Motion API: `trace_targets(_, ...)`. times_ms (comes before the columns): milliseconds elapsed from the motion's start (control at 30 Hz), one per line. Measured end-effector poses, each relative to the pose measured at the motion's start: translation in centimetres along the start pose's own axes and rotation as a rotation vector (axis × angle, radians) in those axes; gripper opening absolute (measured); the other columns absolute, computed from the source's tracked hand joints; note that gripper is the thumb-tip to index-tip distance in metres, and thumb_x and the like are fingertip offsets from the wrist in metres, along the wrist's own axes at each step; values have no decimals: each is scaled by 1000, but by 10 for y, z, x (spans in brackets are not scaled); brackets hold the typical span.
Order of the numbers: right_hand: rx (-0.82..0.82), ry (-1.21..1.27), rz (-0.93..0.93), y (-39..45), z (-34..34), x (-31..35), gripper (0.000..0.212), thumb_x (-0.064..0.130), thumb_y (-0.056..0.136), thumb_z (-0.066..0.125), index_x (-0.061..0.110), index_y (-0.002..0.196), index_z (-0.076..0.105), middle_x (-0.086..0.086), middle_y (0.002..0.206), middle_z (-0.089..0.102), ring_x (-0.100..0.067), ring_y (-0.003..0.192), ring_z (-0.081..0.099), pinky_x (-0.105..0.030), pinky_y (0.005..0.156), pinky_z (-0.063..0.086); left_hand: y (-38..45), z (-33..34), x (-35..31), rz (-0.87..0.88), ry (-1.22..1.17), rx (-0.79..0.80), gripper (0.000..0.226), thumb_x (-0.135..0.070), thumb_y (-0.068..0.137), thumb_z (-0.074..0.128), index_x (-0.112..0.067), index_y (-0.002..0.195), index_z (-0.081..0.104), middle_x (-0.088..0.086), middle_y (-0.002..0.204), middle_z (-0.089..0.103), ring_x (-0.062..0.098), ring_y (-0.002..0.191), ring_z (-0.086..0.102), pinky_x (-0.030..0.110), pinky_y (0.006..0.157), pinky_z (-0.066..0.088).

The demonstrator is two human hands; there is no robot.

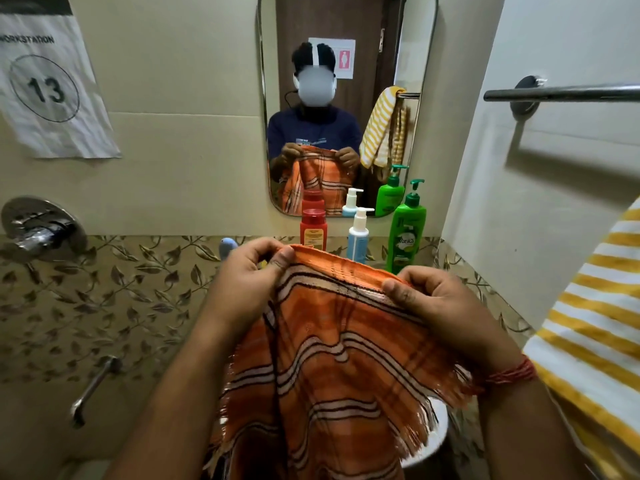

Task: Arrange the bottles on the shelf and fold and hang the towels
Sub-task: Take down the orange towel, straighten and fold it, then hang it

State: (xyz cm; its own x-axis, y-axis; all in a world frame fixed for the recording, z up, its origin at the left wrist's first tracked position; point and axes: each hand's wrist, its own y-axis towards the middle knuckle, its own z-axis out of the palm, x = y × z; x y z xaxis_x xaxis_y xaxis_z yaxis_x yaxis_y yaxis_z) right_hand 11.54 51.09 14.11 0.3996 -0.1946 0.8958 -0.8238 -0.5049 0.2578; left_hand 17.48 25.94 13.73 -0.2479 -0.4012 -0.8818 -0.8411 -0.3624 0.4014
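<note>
Hanging from both hands in front of the mirror (346,29) is an orange striped towel (332,358), its top edge stretched roughly level and the rest falling loose toward the bottom of the view. It is probably being held this way so the edge can be squared up before a fold, so the towel part of the task looks to be under way rather than finished.

To the right of the mirror, a yellow and white striped towel (595,323) is draping down the side wall, seemingly from the rail (561,93) mounted there, which suggests one towel is already hung.

Below the mirror, on the narrow shelf, three bottles are standing upright in a row, near one another: a green pump bottle (407,233) at the right end, a white and blue pump bottle (358,237) in the middle and a red bottle (313,230) at the left. Lined up against the wall like this, they appear already arranged.

The right hand (440,303) is pinching the towel's top right corner between thumb and curled fingers. The left hand (252,268) is pinching the top left corner in the same way, keeping the hem taut between them.
</note>
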Motion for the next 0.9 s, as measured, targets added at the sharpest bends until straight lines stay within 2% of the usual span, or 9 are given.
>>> trace_targets(100,9,-22,-27,3,8,6,27,41,87,64,16,78,65,1,70,66,-13,65,65,-25,57,52,-7,11,-12,2,61,294,12,-34,93,64,-34,104,69,-12,103,69,-4,95,65,23,84,57)
trace_targets(200,60,-26,-79,6,21,14,22,32,92,64,13,80,66,0,73,64,-11,68,63,-24,60,52,-16,29,-21,38,115,547,24,-35,92,64,-35,116,65,-16,110,67,-6,102,62,24,89,57)
trace_targets(267,53,-30,-109,5,24,14,23,32,93,63,12,83,66,-6,77,65,-14,72,62,-30,64,51,-18,34,-20,73,81,480,12,-30,95,63,-27,104,69,-7,101,70,7,98,67,37,89,59)
trace_targets(333,34,36,-86,2,21,9,24,34,92,64,10,84,65,-11,77,63,-20,71,60,-36,62,50,-17,30,-15,47,35,321,10,-28,96,63,-23,91,69,-2,93,70,14,92,68,45,87,59)
trace_targets(467,20,175,-21,-6,9,3,26,28,89,63,2,88,60,-11,71,59,-22,60,53,-29,50,45,-14,19,-8,-9,-7,130,12,-28,96,63,-23,87,69,0,90,72,14,88,70,45,85,60)
trace_targets(567,46,244,-35,-8,11,4,22,25,91,65,4,89,62,-12,78,63,-24,69,60,-29,61,52,-18,24,-12,-18,-12,174,11,-28,96,64,-22,88,70,0,89,73,15,87,71,47,86,60)
trace_targets(700,74,385,-94,-9,18,6,16,23,87,65,7,85,62,-20,90,58,-31,84,60,-44,80,53,-22,32,-14,-20,-7,216,11,-29,96,64,-24,89,70,-2,91,73,15,90,71,49,85,60)
trace_targets(767,89,536,-71,-10,18,6,13,19,87,65,6,88,60,-18,87,59,-32,80,61,-45,75,55,-22,33,-13,-26,-2,223,9,-29,96,64,-25,90,70,-5,92,72,12,91,70,46,85,60)
trace_targets(900,147,622,-120,-15,21,7,15,4,88,64,7,102,58,-14,83,61,-27,73,62,-32,62,56,-22,35,-12,-1,11,233,10,-25,95,65,-28,88,70,-9,91,70,9,92,66,43,88,58)
